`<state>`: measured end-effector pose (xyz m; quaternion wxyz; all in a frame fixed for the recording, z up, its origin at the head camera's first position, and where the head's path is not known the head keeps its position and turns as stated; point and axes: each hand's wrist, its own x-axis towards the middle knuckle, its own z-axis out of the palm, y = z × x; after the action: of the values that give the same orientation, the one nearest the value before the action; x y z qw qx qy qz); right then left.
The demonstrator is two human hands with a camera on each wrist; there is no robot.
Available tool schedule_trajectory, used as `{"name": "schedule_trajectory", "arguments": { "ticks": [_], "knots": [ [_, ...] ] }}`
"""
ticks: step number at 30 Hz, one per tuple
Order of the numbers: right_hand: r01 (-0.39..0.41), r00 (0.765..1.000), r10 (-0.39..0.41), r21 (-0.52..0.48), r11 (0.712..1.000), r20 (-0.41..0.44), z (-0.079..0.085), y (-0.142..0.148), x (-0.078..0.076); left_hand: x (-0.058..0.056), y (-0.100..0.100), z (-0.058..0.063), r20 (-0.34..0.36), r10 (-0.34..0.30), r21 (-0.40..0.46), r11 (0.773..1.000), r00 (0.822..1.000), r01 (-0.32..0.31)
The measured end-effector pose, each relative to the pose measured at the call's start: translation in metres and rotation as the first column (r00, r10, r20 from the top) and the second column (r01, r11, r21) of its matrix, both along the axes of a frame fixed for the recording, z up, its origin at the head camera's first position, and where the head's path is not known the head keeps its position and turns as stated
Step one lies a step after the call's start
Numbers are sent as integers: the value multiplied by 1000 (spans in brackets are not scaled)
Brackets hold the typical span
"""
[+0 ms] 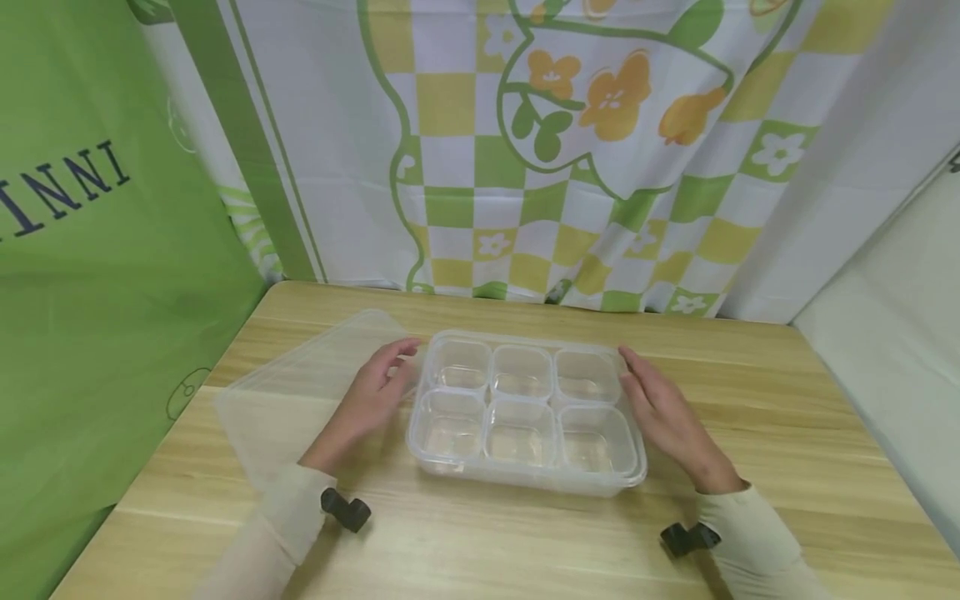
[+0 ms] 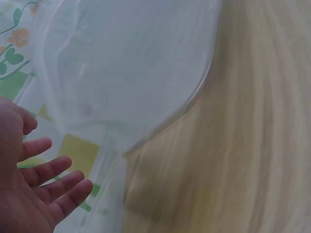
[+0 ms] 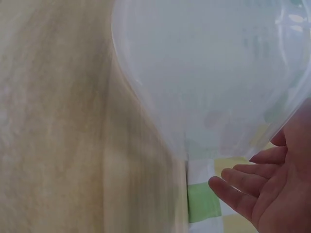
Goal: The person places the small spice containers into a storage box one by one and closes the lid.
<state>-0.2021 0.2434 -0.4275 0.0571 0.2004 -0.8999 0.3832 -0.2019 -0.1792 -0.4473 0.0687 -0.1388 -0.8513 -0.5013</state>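
A clear plastic storage box (image 1: 525, 480) stands on the table with several small clear bins (image 1: 521, 433) set in two rows inside it. To its left, my left hand (image 1: 378, 387) is held beside the box's edge with loosely bent fingers; the left wrist view shows a gap between that hand (image 2: 43, 184) and the box wall (image 2: 131, 63). My right hand (image 1: 663, 412) lies along the box's right end, fingers extended. In the right wrist view this hand (image 3: 267, 184) is close against the box (image 3: 204, 82); whether it touches cannot be told.
A translucent flat lid (image 1: 277, 408) lies on the wooden table (image 1: 765, 417) at the left, partly beneath the left forearm. A patterned curtain (image 1: 525, 183) hangs behind the table. Green cloth (image 1: 112, 333) hangs at the left, and a pale surface (image 1: 900, 333) borders the right.
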Motion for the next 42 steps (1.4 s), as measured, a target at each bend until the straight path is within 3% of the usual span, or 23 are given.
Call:
{"name": "schedule_trajectory", "arguments": {
  "ticks": [6,15,21,28,35,42],
  "knots": [
    [9,1000,-9,-14,1000,10,-2,2,0,-1,-28,5,-36,53,-113,992,998,-57],
    [23,997,-21,-18,1000,74,-3,2,1,0,-74,12,-58,149,-260,952,987,-159],
    [44,993,-40,-36,998,110,-6,2,0,7,-108,15,-95,231,-344,905,968,-250],
    [71,987,-64,-40,997,147,-7,2,1,17,-143,16,-91,314,-481,817,945,-317],
    [82,985,-75,-43,996,154,-7,2,3,25,-168,17,-21,337,-524,798,941,-298],
    [88,984,-79,-53,995,162,-8,3,3,33,-186,16,95,414,-551,779,905,-299]
  ]
}}
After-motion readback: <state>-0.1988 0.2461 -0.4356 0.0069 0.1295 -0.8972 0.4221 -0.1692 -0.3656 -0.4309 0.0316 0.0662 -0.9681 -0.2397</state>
